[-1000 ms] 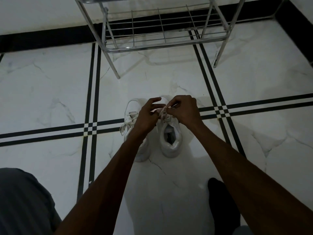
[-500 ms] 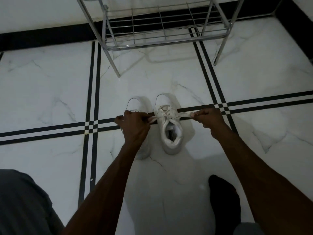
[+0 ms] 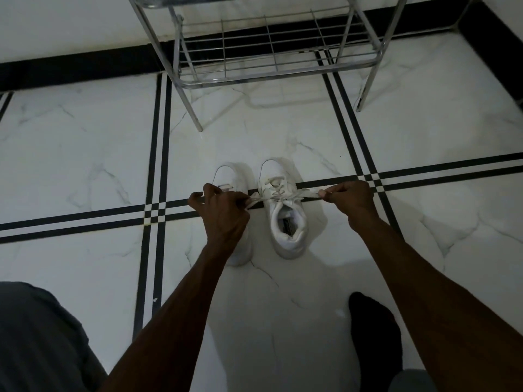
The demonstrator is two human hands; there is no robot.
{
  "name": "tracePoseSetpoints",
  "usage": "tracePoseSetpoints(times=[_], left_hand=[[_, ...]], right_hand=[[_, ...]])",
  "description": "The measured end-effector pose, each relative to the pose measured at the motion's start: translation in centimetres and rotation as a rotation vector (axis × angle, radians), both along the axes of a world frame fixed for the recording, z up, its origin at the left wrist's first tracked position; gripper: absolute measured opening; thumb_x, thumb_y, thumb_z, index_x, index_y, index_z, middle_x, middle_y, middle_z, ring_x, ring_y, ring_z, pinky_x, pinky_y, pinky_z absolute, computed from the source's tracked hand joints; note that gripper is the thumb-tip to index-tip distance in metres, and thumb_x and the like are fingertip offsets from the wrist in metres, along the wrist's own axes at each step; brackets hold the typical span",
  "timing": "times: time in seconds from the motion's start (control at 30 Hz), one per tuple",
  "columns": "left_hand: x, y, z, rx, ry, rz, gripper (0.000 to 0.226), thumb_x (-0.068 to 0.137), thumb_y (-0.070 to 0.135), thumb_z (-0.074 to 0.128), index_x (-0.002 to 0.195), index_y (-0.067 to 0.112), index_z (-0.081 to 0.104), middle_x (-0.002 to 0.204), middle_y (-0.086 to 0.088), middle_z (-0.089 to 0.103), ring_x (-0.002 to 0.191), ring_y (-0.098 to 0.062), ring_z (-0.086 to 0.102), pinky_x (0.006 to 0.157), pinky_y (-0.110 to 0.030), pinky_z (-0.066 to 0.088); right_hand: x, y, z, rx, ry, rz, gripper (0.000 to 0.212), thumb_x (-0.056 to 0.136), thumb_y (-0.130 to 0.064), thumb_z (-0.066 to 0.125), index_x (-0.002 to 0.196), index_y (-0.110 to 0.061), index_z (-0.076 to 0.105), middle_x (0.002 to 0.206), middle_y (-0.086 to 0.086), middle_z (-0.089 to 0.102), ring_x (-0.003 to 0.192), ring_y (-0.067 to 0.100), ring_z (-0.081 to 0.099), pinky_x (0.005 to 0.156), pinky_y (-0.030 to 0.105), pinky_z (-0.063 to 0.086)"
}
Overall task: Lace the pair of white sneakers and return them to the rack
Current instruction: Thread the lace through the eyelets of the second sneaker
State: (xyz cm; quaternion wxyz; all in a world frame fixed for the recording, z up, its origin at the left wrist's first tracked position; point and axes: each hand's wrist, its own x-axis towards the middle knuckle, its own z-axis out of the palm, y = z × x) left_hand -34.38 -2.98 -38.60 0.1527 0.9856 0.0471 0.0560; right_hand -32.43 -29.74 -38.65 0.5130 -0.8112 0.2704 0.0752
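Two white sneakers stand side by side on the marble floor, toes pointing away from me. The right sneaker (image 3: 285, 219) has its lace (image 3: 283, 196) threaded and stretched out sideways in both directions. My left hand (image 3: 223, 213) pinches the left end of that lace and covers much of the left sneaker (image 3: 229, 176). My right hand (image 3: 349, 198) pinches the right end, pulled out well to the right of the shoe. The metal shoe rack (image 3: 271, 49) stands beyond the sneakers, its lower wire shelf bare.
The floor is white marble tile with black double stripes (image 3: 158, 154) crossing it. A black skirting (image 3: 76, 66) runs along the wall behind the rack. My dark-socked foot (image 3: 373, 335) rests at lower right, and my grey-clad knee (image 3: 34, 335) is at lower left.
My hands were together over the right sneaker's tongue a second ago. They have since drawn apart to either side, pulling the lace ends taut.
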Motion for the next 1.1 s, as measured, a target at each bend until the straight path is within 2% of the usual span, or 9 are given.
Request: tracePoseSetpoints(times=[0.1,0.23,0.3,0.43,0.6,0.83,0.93,1.03,1.1], left_hand=[[0.7,0.2,0.6,-0.179,0.034,0.025,0.012,0.089,0.039,0.07,0.092,0.037,0.081,0.081,0.011,0.076,0.107,-0.02,0.059,0.095,-0.051,0.03],[1.7,0.6,0.3,-0.505,0.02,-0.041,0.017,0.084,0.047,0.068,0.09,0.037,0.081,0.082,0.018,0.078,0.087,0.001,0.07,0.093,-0.053,0.05],[1.8,0.4,0.1,-0.538,0.017,-0.03,0.016,0.084,0.043,0.069,0.089,0.034,0.082,0.081,0.017,0.079,0.084,0.001,0.07,0.092,-0.049,0.053],[1.3,0.5,-0.6,-0.458,0.05,-0.004,0.013,0.083,0.048,0.064,0.085,0.057,0.072,0.078,0.021,0.073,0.096,-0.01,0.067,0.093,-0.056,0.048],[0.4,-0.3,-0.3,-0.174,0.071,0.047,0.019,0.084,0.028,0.069,0.099,0.035,0.078,0.088,0.014,0.073,0.115,-0.02,0.049,0.097,-0.05,0.022],[-0.2,-0.5,-0.1,-0.068,0.087,0.006,0.025,0.081,0.02,0.068,0.097,0.037,0.079,0.087,0.012,0.074,0.109,-0.021,0.05,0.096,-0.048,0.022],[-0.4,-0.7,0.2,-0.034,0.071,-0.005,0.029,0.079,0.014,0.067,0.095,0.035,0.079,0.085,0.011,0.074,0.107,-0.024,0.051,0.096,-0.048,0.022],[-0.3,-1.1,0.9,-0.06,0.059,-0.019,0.028,0.082,0.012,0.066,0.097,0.031,0.08,0.086,0.007,0.075,0.11,-0.027,0.051,0.096,-0.05,0.024],[-0.3,-1.8,1.4,-0.062,0.046,-0.067,0.03,0.086,0.011,0.063,0.105,0.03,0.078,0.094,0.006,0.077,0.117,-0.03,0.05,0.097,-0.051,0.025]], right_hand=[[-0.2,-1.1,0.4,0.1,-0.084,0.125,0.017,0.071,-0.013,0.088,0.075,-0.011,0.071,0.092,0.014,0.076,0.093,0.024,0.072,0.09,0.037,0.057],[-0.5,-2.2,0.9,0.101,-0.137,0.254,0.026,0.073,-0.014,0.086,0.091,-0.002,0.071,0.086,0.003,0.076,0.076,0.0,0.071,0.07,0.015,0.054],[-0.5,-2.2,0.6,0.055,-0.185,0.272,0.024,0.073,-0.014,0.086,0.089,-0.003,0.071,0.087,0.002,0.076,0.081,0.006,0.072,0.078,0.022,0.056],[-0.4,-1.8,0.1,-0.156,-0.263,0.332,0.014,0.074,-0.019,0.085,0.081,-0.016,0.074,0.079,-0.003,0.074,0.077,0.011,0.067,0.071,0.03,0.054],[0.0,-1.6,-0.5,-0.291,-0.32,0.327,0.006,0.078,-0.015,0.081,0.078,-0.017,0.075,0.079,0.001,0.074,0.078,0.012,0.066,0.074,0.032,0.054],[-0.2,-0.7,-0.6,-0.4,-0.344,0.314,0.014,0.076,0.011,0.071,0.073,-0.003,0.072,0.076,0.012,0.076,0.075,0.024,0.071,0.072,0.043,0.06],[-0.1,-0.3,-0.4,-0.487,-0.319,0.347,0.009,0.079,0.007,0.073,0.075,-0.001,0.073,0.078,0.014,0.076,0.072,0.02,0.069,0.068,0.034,0.057],[0.1,-0.2,0.2,-0.441,-0.243,0.372,0.004,0.081,0.0,0.075,0.085,0.002,0.074,0.084,0.015,0.075,0.077,0.019,0.067,0.072,0.032,0.055],[0.1,-0.4,0.5,-0.225,-0.136,0.406,0.026,0.081,-0.01,0.079,0.104,-0.003,0.071,0.091,0.007,0.071,0.081,0.014,0.064,0.073,0.035,0.058]])
